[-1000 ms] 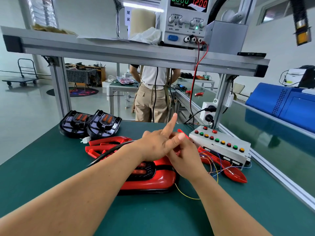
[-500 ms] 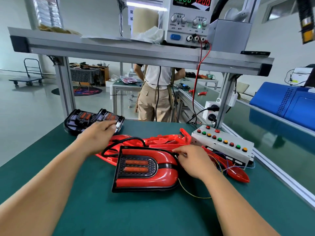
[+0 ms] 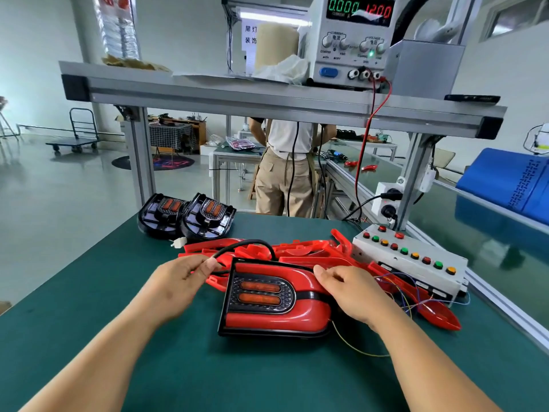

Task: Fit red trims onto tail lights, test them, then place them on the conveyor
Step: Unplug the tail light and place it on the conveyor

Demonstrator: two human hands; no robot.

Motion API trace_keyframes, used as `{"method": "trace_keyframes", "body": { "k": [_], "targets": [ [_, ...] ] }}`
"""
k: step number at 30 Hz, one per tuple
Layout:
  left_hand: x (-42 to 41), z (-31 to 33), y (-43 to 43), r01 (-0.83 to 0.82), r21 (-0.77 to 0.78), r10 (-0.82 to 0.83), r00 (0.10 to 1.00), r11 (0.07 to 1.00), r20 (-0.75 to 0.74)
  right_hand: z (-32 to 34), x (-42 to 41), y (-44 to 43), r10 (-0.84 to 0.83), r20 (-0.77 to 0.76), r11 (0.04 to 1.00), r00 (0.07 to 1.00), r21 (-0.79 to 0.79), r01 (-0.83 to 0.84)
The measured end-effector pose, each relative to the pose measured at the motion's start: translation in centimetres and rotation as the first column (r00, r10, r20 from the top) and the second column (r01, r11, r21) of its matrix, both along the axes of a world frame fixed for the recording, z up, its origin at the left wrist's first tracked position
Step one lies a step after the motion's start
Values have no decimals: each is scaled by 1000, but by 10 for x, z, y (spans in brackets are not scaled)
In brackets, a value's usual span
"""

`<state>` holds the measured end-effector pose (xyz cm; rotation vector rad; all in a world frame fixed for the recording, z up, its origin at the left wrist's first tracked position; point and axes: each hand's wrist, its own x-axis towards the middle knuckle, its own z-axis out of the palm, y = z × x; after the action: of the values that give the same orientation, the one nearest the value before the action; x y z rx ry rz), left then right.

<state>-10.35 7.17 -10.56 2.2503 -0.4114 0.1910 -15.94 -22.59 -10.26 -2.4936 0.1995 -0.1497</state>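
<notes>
A glossy grey floor (image 3: 59,188) runs out at ten o'clock to pale walls (image 3: 35,55), where a flat trolley (image 3: 71,143) is parked. Toward eleven lies a round dark rug (image 3: 172,163) before a cluttered wooden bench (image 3: 199,129). At twelve a ceiling tube (image 3: 267,15) glows (white, fairly bright); a high window (image 3: 517,19) sits in the wall at two o'clock.

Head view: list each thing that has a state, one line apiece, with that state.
Tail light: red trim fitted, lying flat on mat.
Black cable: looped, pinched by left hand.
Right hand: resting on tail light's right end; grip unclear.
Power supply: on, showing 0.000 and 12.00.
Two black tail lights: untrimmed, side by side.
Red trims: loose, piled.
White connector: unplugged.
</notes>
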Motion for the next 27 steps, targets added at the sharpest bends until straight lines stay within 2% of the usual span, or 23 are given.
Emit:
{"method": "trace_keyframes", "body": {
  "k": [4,7,10,12,15,19,21,23,27],
  "targets": [
    [4,-8,-12,-175,-106,180,983,979,41,-2,2,-2,-34,8,987,999,155,32],
    [4,-11,-20,-220,-202,233,972,954,41,-1,2,-2,-56,-11,969,998,239,57],
    [5,-15,-22,-211,-292,213,977,933,-23,0,1,-1,-73,-61,939,995,332,89],
    [7,-17,-23,-217,-356,202,976,909,-78,0,1,2,-52,-112,889,992,448,97],
    [8,-17,-25,-255,-500,189,965,828,-180,-1,1,7,-11,-175,787,984,605,116],
    [11,-17,-26,-308,-628,137,942,715,-306,2,2,4,42,-145,687,989,722,77],
    [13,-18,-26,-323,-645,107,930,692,-351,2,2,4,47,-142,679,989,731,73],
    [13,-19,-27,-327,-653,80,922,682,-379,0,1,6,91,-148,713,985,700,39],
    [14,-23,-28,-319,-650,50,916,690,-397,-1,-3,12,166,-126,719,978,695,-32]
  ]
}}
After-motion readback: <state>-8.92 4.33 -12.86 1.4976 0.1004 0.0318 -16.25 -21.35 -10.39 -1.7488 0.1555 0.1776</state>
